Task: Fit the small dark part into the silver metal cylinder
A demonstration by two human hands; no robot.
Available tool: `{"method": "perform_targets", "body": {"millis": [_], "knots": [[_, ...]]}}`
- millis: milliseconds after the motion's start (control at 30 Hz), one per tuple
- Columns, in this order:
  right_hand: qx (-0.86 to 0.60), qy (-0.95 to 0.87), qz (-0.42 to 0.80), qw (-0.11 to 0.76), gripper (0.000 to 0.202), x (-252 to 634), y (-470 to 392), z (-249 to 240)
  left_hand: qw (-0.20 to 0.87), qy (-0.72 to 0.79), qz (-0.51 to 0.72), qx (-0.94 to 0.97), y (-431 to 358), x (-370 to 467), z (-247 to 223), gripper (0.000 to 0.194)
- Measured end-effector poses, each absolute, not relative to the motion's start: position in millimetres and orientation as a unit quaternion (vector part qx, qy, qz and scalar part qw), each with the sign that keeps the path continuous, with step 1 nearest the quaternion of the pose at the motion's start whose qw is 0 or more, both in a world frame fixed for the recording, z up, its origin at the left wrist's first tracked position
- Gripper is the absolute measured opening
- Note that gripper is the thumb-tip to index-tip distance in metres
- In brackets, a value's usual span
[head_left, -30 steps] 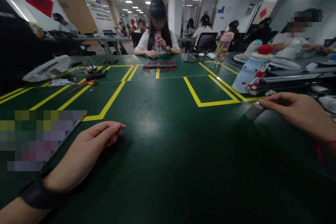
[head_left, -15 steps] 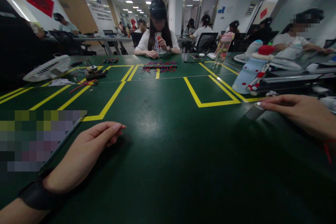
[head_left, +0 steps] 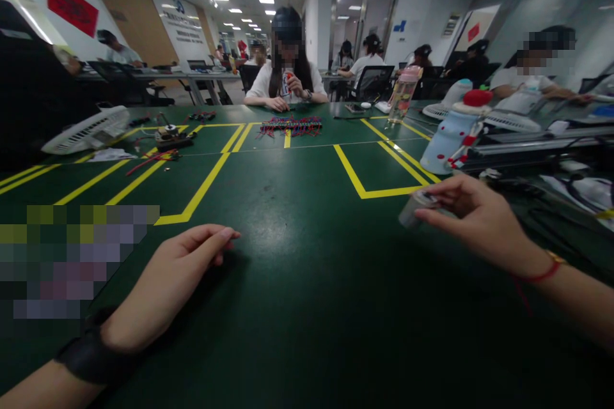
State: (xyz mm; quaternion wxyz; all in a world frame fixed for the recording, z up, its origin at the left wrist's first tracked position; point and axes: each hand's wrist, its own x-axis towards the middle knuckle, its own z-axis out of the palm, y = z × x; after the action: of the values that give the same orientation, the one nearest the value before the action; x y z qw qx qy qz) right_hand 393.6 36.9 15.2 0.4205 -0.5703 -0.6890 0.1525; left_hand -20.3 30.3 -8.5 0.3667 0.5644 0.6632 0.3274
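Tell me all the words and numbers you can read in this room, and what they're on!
None can be read.
Red banner on the left wall: writing too blurred.
White board on that wall: lines of text, too small.
Small blue sign by the doorway: a shape only, unreadable.
Red sign further right: too small.
Small grey cylinder in the right hand: no label visible.

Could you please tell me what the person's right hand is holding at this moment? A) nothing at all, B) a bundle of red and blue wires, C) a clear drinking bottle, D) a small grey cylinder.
D: the right hand pinches a small grey cylinder in its fingertips just above the green table, while the left hand rests empty on the table.
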Motion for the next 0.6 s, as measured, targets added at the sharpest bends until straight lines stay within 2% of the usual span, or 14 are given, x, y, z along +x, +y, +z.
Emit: {"method": "perform_targets", "body": {"millis": [133, 333, 400, 533, 600], "knots": [[-0.426, -0.769, 0.259, 0.401, 0.033, 316, 28, 7, 0.326, 0.673, 0.270, 0.606, 26, -8, -3, 0.041], [-0.395, -0.795, 0.303, 0.346, 0.032, 270, 26, -7, 0.318, 0.675, 0.277, 0.605, 23, -10, -5, 0.035], [-0.393, -0.795, 0.309, 0.344, 0.036, 269, 26, -10, 0.312, 0.669, 0.274, 0.616, 23, -10, -5, 0.035], [-0.392, -0.764, 0.367, 0.358, 0.056, 271, 26, -12, 0.300, 0.612, 0.266, 0.682, 23, 9, 1, 0.033], [-0.396, -0.752, 0.387, 0.358, 0.056, 270, 27, -12, 0.289, 0.563, 0.261, 0.729, 24, 27, 9, 0.032]]}}
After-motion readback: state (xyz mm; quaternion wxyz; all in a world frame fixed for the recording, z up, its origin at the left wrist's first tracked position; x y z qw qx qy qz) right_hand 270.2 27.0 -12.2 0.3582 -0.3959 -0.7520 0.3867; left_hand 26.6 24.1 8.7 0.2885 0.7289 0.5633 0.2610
